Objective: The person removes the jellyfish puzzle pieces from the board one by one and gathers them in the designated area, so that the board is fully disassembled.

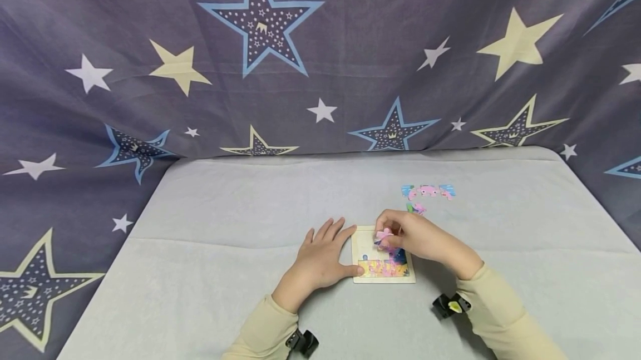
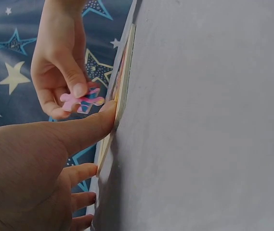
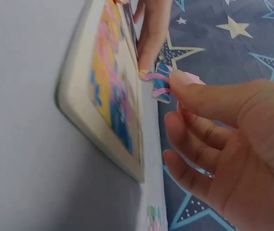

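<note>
A pink and blue jigsaw piece is pinched between the thumb and fingers of my right hand, just above the puzzle tray. The tray is a pale, square, raised-rim frame lying on the table. Fitted pieces, yellow, pink and dark blue, fill its near row and part of its right side; the upper left shows bare board. My left hand rests along the tray's left edge, fingers spread, its thumb touching the near left corner area. Part of the fitted picture is hidden behind my right hand.
Several loose puzzle pieces lie in a row on the grey cloth-covered table, beyond my right hand. Another loose piece sits just below that row. A dark star-patterned curtain hangs behind the table's far edge.
</note>
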{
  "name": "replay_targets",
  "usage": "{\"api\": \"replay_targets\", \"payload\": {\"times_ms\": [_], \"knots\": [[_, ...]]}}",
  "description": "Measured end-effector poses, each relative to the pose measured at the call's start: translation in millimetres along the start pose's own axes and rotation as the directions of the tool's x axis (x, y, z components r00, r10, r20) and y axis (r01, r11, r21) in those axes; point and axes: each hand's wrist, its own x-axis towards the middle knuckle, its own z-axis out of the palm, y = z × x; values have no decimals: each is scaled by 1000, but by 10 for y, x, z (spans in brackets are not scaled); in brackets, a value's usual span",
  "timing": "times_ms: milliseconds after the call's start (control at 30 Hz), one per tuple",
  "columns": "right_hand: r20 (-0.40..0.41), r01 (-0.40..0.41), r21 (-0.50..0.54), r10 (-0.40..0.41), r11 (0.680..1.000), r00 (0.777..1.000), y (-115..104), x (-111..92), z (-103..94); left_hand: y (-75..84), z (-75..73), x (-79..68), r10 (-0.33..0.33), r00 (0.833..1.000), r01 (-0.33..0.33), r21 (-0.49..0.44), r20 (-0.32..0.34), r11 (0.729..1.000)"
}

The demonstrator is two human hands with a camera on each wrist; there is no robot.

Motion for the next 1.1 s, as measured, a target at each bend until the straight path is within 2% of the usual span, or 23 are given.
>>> {"api": "replay_targets", "payload": {"times_ms": [200, 500, 833, 1100], "knots": [[-101, -2, -72, -5, 997, 995, 53, -35, -138, 0, 13, 4, 0, 1000, 0, -6, -2, 1000], [-265, -13, -132, -22, 991, 964, 195, -84, -326, -10, 21, 1, 6, 1000, -6, -18, -7, 1000], [-360, -115, -143, 56, 983, 931, 360, -159, -505, -7, 21, 7, 5, 1000, -5, -17, -3, 1000], [-406, -227, -181, 138, 957, 904, 517, -229, -640, 7, -1, -8, 12, 1000, -12, -18, -4, 1000]]}}
